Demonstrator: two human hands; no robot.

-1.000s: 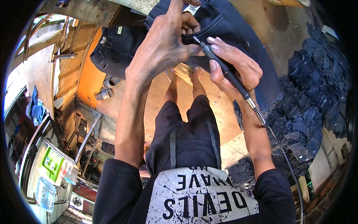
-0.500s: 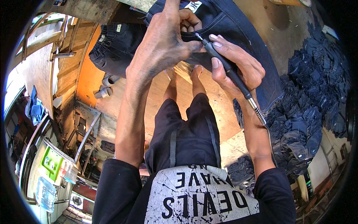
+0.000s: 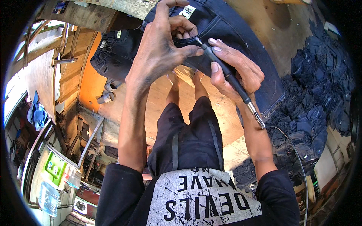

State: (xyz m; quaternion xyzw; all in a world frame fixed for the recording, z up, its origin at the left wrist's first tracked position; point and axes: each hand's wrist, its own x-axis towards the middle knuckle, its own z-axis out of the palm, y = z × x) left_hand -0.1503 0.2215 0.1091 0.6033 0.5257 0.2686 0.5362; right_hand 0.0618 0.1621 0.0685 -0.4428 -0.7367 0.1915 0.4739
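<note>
A dark denim garment (image 3: 241,47) with stitched seams and a white label (image 3: 187,12) is spread in front of me at the top of the view. My left hand (image 3: 160,47) has its fingers curled at the edge of a curved, pocket-like opening in the denim, the thumb stretched out to the right. In my right hand (image 3: 243,69), held like a pen, is a black rotary tool handpiece (image 3: 236,83). Its thin metal tip meets the seam beside my left fingertips. A spring sleeve and a thin cable trail from its rear end along my right forearm.
Another dark garment (image 3: 115,56) with a gathered waistband hangs to the left. A large heap of dark cloth pieces (image 3: 313,101) lies on the right. Sandals (image 3: 106,98) rest on the wooden floor, near an orange panel (image 3: 91,75). A water bottle (image 3: 49,197) stands lower left.
Both hands, the tool and the denim have shifted slightly left in view. The cable now swings out to the right, away from my forearm.
</note>
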